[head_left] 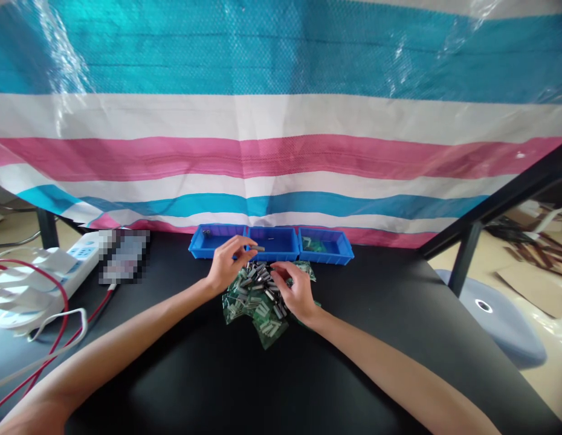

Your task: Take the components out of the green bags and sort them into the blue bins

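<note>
A striped blue, white and pink tarpaulin (281,157) hangs behind a black workbench (208,386). Near the bench's far edge, just below the frame's centre, lies a heap of small grey metal cylinders (258,289) on and among green-printed plastic bags (267,331). The left hand (226,264) grasps one cylinder (258,248) between thumb and fingertips, above the blue bins. The right hand (294,291) curves over the heap, its fingers (276,275) among the cylinders; whether they grip one, I cannot tell.

Just beyond stand three blue plastic parts bins (274,229), side by side. A slack pinch could drop the held cylinder into either bin below it or onto the bench (round parts roll easily). A careless brush could scatter the loose heap or nudge the bins. At the left of the frame, a white power strip (77,257) and a red cable (58,284) lie where a stray cylinder could end up.
</note>
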`<state>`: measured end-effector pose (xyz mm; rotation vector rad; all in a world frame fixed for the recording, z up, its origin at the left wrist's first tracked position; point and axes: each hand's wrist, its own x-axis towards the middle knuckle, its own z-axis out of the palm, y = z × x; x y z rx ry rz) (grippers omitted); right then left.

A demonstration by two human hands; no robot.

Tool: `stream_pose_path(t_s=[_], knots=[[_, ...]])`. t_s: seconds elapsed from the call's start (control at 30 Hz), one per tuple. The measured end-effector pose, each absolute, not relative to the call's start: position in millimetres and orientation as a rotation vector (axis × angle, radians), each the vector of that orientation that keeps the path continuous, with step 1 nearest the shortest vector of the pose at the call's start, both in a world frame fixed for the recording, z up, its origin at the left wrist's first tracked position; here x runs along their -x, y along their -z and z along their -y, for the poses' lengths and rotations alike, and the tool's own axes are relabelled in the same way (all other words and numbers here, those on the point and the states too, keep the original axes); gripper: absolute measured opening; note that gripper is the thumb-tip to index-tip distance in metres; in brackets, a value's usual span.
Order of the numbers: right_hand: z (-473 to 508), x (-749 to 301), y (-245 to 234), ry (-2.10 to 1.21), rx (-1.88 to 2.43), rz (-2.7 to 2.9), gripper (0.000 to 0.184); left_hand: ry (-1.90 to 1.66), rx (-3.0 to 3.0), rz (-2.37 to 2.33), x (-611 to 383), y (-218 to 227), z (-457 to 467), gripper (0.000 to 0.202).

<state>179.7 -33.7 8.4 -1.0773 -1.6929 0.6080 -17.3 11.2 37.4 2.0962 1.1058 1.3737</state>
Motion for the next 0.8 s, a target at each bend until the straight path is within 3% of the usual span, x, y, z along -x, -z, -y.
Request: stream_pose_path(t_s=[0.17, 0.3, 0.53, 0.8], knots=[[34, -180, -11, -0.595, 1.059, 1.702, 0.013, -1.267, -1.928, -1.201, 41, -70, -42, 0.031], [34, -180, -12, -0.582, 1.046, 1.724, 0.014, -1.082, -2.205, -1.473, 76, -85, -68, 0.032], [34, -180, -12, -0.561, 1.02, 1.768, 0.015, -0.331, -2.545, -1.907, 110, -76, -92, 0.024], [34, -180, -13, -0.569, 1.003, 1.784, 0.015, -0.079, -2.551, -2.088, 103, -68, -95, 0.023]])
